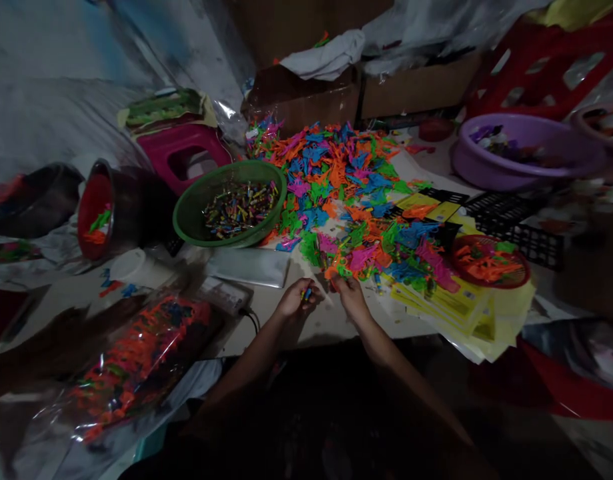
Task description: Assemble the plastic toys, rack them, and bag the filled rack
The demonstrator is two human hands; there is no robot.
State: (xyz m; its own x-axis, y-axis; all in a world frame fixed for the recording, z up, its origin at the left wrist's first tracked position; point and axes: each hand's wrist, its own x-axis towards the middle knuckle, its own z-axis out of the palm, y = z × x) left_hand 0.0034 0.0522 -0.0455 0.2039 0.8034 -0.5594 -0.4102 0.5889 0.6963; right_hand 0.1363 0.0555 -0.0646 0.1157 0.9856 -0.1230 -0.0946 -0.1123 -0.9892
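Note:
My left hand is closed around a few small blue and yellow pieces near the table's front edge. To its right, my right hand is closed on an orange plastic piece. The two hands are apart. Just beyond them spreads a large heap of colourful plastic pieces in orange, blue, green and pink. Behind my left hand, a green basin holds many small multicoloured pieces. A stack of clear plastic bags lies in front of the basin.
Yellow printed sheets and a red basket are at the right, with a purple basin behind. At the left, another person's arm is beside a filled clear bag. A cable lies near my left hand.

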